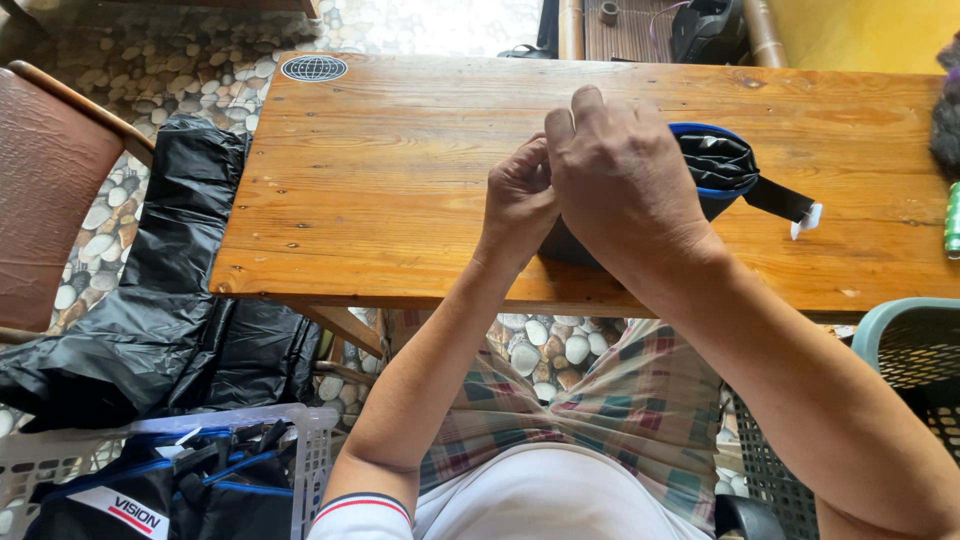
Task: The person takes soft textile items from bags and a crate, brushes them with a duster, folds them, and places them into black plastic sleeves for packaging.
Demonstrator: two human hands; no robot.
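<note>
Pinching the black blue-trimmed pouch point(720, 170), both hands close on it: left hand point(520, 200) beside right hand point(620, 180), strap point(780, 198) trailing rightward.

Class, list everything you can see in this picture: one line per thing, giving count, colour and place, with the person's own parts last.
wooden table: one, orange-brown, centre
pouch: one, black with blue trim, on table under the hands
round sticker: one, black and white, table's far left corner
black plastic sheeting: one heap, floor left of table
chair: one, brown, far left
white basket: one, bottom left, holding black and blue items
green basket: one, right edge
left hand: pinching at pouch
right hand: resting over pouch
</note>
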